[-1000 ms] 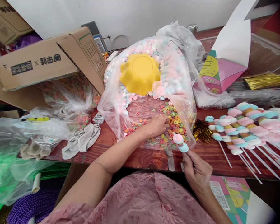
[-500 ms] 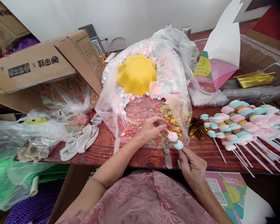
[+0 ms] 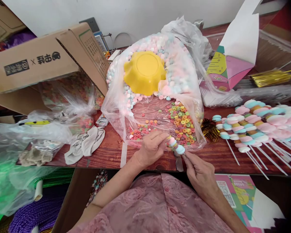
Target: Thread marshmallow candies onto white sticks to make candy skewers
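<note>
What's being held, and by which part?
The right hand pinches a candy skewer just below its bottom blue piece; the left hand is at its tip, grip unclear.

Printed cardboard box (image 3: 46, 60), crumpled grey cloth (image 3: 87, 142), purple cords (image 3: 29, 213)

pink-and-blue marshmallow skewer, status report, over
Right hand holding tilted pink-and-blue marshmallow skewer by lower end. Left hand at upper end, hold unclear. Nothing visibly blocking.

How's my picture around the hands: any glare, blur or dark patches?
Head view, centre: left hand and right hand look fairly clear, without hard shadows; head view, middle: pale sheen hazes the translucent bag; head view, left edge: the green plastic looks smeared; head view, right: the upper corner falls to black.
</note>
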`<state>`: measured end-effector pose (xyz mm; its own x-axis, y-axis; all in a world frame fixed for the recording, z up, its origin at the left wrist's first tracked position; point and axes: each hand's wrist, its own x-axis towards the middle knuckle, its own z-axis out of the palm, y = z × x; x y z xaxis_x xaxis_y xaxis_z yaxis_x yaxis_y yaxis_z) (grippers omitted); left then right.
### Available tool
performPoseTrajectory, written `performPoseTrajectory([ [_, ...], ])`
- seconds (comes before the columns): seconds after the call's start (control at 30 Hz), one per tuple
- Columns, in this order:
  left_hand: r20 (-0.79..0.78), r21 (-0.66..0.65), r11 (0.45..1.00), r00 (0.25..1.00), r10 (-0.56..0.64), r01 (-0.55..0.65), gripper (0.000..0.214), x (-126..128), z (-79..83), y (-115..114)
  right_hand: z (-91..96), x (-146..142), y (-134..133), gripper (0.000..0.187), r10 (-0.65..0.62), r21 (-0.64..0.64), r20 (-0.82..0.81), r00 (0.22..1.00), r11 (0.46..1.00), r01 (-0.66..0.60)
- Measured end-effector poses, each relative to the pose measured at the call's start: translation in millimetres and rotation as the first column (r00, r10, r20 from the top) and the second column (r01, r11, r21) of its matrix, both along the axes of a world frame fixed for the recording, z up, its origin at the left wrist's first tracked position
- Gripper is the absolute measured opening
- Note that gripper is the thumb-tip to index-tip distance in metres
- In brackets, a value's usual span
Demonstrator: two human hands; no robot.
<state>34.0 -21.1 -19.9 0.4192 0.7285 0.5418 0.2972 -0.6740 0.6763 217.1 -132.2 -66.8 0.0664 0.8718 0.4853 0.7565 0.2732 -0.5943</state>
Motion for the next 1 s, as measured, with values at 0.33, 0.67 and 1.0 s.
performPoseTrajectory([
  [0.33, 0.497, -0.651, 0.713, 0.856, 0.14, 0.261, 0.027, 0, 5.8, 0, 5.0, -13, 9, 0.026, 0.036, 0.025, -0.182, 0.983, 0.999, -0.032],
  [0.67, 0.528, -0.771, 0.547, 0.808, 0.262, 0.326, 0.027, 10, 5.4, -5, -1.9, -4, 7, 0.028, 0.073, 0.127, -0.099, 0.992, 0.99, -0.06],
  [1.0, 0.526, -0.803, 0.44, 0.825, 0.205, 0.402, 0.04, 33, 4.2, -18, -17.7, 6, -4, 0.029, -0.012, 0.176, -0.14, 0.99, 0.984, 0.037],
])
